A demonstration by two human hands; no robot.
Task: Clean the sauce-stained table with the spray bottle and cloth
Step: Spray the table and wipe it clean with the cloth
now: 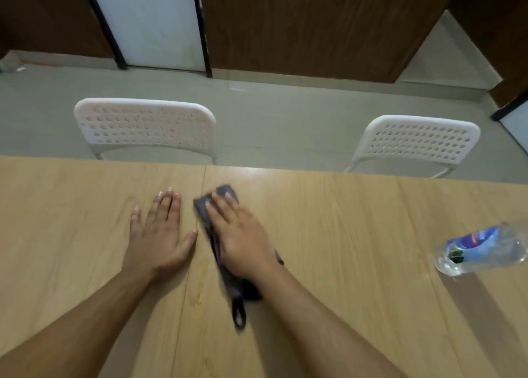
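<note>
Head view. One table (357,234), one cloth (204,212), one bottle (483,249), two chairs, two hands.

Left hand (157,234) is lying flat on the table at about 9 o'clock of the cloth, fingers straight and spread, grasping nothing.

Right hand (240,234) is pressing flat on the dark cloth near the table's centre, fingers straight, not clenched; the cloth is sticking out past the fingertips at 12 o'clock and trailing a loop at 6 o'clock.

The clear bottle with a blue label is lying on its side at 3 o'clock, well apart from both hands.

A faint orange stain (200,286) is showing just beside the cloth at 7 o'clock.

Left chair (144,126) and right chair (417,141) are standing at 12 o'clock, seats hidden behind the table edge. The cloth is blurred; the bottle's top is hard to make out.
</note>
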